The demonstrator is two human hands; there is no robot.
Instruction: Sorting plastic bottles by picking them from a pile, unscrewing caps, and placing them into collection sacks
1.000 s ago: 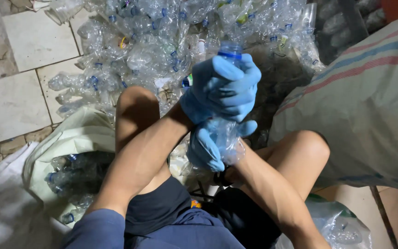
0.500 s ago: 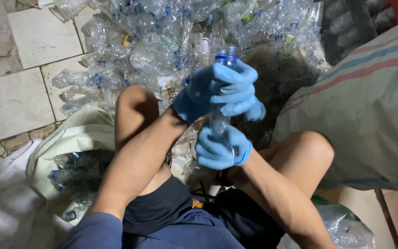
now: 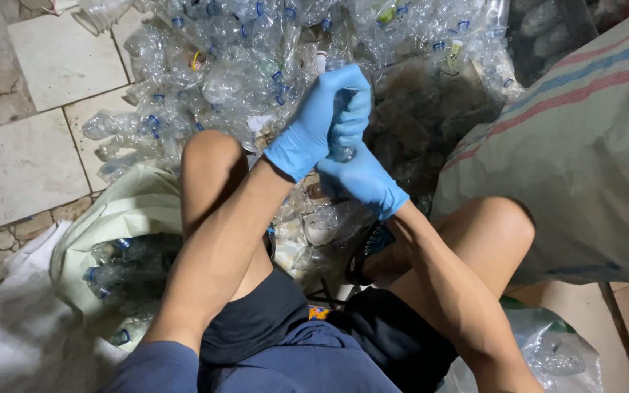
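A clear plastic bottle (image 3: 342, 109) stands upright between both gloved hands, above the knees. The left hand (image 3: 322, 120) closes its grip over the top; the right hand (image 3: 362, 178) clamps the base. Twisting works best with the base held firm. A bottle heap (image 3: 256, 51) lies just beyond, a green bag (image 3: 121, 218) left, a striped sack (image 3: 584, 145) right.

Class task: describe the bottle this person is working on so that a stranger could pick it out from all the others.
Start at the heap of clear plastic bottles on the tiled floor. Before it, the gloved left hand and right hand grip one clear bottle, alone lifted off the heap.
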